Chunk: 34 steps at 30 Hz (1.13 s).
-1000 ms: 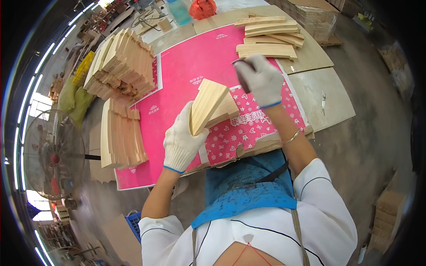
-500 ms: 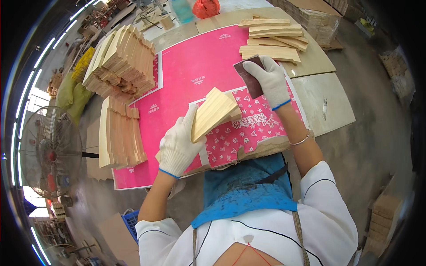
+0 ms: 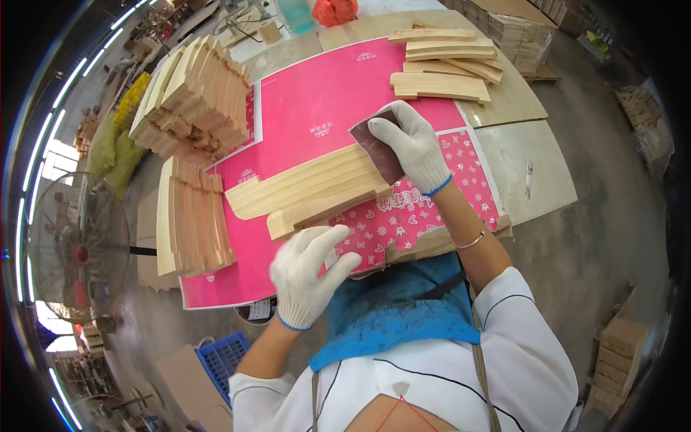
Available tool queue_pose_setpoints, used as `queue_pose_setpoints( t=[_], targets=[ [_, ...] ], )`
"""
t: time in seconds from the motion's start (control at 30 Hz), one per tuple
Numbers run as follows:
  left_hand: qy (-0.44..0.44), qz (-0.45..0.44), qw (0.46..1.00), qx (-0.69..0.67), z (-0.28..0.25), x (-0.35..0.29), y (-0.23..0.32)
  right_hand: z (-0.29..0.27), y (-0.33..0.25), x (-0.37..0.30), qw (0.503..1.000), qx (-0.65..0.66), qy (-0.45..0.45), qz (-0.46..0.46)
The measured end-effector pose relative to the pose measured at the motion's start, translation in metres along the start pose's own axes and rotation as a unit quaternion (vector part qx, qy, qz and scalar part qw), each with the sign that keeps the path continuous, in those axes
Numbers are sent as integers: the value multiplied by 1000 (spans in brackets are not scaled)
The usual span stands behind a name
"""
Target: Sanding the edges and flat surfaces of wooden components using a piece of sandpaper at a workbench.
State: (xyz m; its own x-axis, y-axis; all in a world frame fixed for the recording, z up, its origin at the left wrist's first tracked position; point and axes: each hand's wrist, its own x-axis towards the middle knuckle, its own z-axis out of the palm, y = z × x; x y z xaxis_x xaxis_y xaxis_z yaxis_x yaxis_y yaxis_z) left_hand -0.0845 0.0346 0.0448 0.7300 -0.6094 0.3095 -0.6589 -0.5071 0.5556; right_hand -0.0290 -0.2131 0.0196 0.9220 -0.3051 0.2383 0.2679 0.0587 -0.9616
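Observation:
My right hand (image 3: 414,147), in a white knit glove with a blue cuff, grips a dark brown sheet of sandpaper (image 3: 379,150) between thumb and fingers. The sheet's lower part overlaps the right end of a pale wooden board (image 3: 309,183); whether it touches cannot be told. Along that board's near edge lies a narrower wooden piece (image 3: 320,210) with a curved cut-out. Just below this piece my gloved left hand (image 3: 309,270) is open and holds nothing, fingers and thumb apart. Pink printed sheeting (image 3: 302,93) covers the table under the wood.
Tall stacks of wooden pieces (image 3: 198,97) stand at the left, with another row (image 3: 191,216) nearer. Several loose pieces (image 3: 450,61) lie at the far right. A red bag (image 3: 335,11) sits at the back. Beside the table are a fan (image 3: 79,248) and a blue crate (image 3: 224,360).
My left hand has let go of the wood and drawn back toward me. The tilted board now lies flat across the sheeting. My right hand has moved left and down with the sandpaper.

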Motion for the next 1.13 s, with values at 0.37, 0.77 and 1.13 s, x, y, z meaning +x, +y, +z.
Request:
queue_pose_setpoints(
  t=[0.37,0.77,1.13],
  targets=[
    [198,-248,796,-514,26,31,-2,4,21,5,994,-13,82,67],
    [47,-12,995,-82,-11,43,-19,-9,6,5,972,-231,8,36],
    [-78,-177,979,-57,-19,73,-31,25,17,17,902,-419,-74,-81]
  ],
)
